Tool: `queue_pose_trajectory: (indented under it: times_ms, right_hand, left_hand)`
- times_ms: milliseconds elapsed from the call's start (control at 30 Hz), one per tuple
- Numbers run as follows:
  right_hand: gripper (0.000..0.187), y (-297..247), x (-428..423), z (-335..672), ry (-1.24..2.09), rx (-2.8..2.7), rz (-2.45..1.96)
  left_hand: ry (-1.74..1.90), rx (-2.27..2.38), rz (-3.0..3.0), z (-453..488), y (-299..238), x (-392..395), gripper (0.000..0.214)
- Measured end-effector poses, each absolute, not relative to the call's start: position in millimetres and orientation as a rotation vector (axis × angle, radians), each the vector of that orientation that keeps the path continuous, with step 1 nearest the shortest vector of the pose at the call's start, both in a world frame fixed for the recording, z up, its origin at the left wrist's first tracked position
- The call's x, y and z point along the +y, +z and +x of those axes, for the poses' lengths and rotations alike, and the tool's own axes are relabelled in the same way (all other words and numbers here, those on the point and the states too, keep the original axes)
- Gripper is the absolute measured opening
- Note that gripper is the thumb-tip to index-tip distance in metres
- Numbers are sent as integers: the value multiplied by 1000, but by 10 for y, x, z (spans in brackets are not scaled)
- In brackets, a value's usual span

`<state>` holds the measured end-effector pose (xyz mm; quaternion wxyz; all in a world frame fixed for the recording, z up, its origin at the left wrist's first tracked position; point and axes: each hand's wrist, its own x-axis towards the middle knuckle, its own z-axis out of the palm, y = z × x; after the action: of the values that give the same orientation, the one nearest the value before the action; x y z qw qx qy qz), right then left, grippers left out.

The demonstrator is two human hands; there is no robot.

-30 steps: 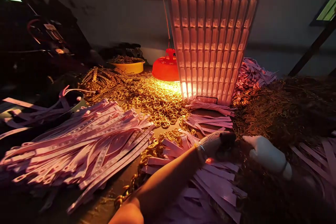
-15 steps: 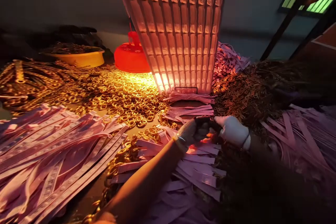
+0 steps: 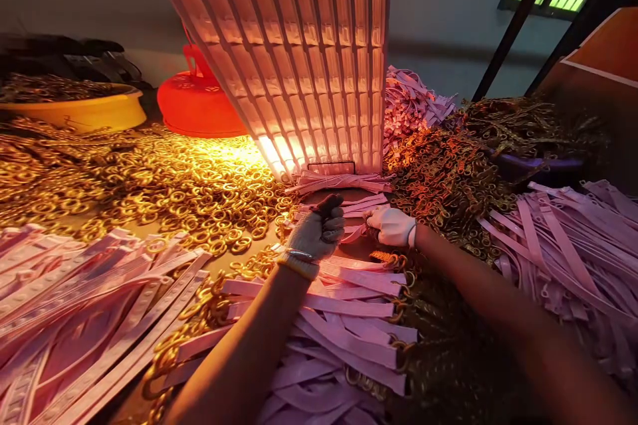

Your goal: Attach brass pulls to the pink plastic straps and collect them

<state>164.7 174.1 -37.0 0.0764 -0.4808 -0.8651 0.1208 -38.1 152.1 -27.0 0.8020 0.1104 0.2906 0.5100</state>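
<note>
My left hand [image 3: 316,232], in a light glove with dark fingertips, is curled closed above the middle pile of short pink straps [image 3: 343,305]. To its right my right hand [image 3: 393,226], in a white glove, has its fingers pressed together. A pink strap [image 3: 355,232] shows in the narrow gap between both hands; I cannot tell which hand grips it. Whatever lies inside the fingers is hidden. Gold rings and clasps [image 3: 406,279] hang at the ends of the straps below. More pink straps [image 3: 343,182] lie just beyond the hands.
A ribbed translucent panel [image 3: 319,80] stands upright behind the hands. Beside it a lit red lamp [image 3: 197,99] hangs over loose gold rings [image 3: 214,192]. Long pink straps lie left [image 3: 100,319] and right [image 3: 563,246]. Metal clasps [image 3: 448,172] are heaped at right; a yellow basin [image 3: 114,113] stands back left.
My hands have come apart slightly from where they met. The view has swung a little to the right, so the panel, lamp and basin appear further left.
</note>
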Motion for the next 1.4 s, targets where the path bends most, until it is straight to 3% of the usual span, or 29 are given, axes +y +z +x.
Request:
queue_pose_trajectory:
  times_ms: [100, 267, 367, 533, 700, 867, 1167, 1300, 1400]
  right_hand:
    - [9, -409, 1740, 1549, 293, -2800, -1341]
    - [30, -258, 1635, 1673, 135, -2949, -1232]
    - [38, -126, 1469, 1788, 99, -2912, -1043]
    - [25, 7, 1170, 1779, 344, -2692, -718]
    - [22, 132, 936, 1835, 615, -2186, -912]
    - [21, 257, 597, 2013, 657, -2163, -1149]
    - [26, 406, 188, 1834, 198, -2516, -1525]
    - [23, 420, 79, 1790, -51, -2666, -1569]
    - [22, 367, 48, 1821, -60, -2692, -1611]
  left_hand:
    - [1111, 755, 361, -350, -346, 1520, 11]
    - [1212, 904, 579, -284, -434, 1479, 30]
    - [1093, 873, 709, -230, -418, 1421, 37]
    - [828, 742, 826, -179, -303, 1302, 35]
    - [910, 755, 886, -188, -205, 1166, 47]
    - [914, 823, 947, -161, -52, 853, 45]
    - [890, 941, 1046, -45, 151, 246, 43]
    - [856, 1047, 1501, 0, 130, 168, 37]
    - [855, 1083, 1853, 33, 97, 157, 21]
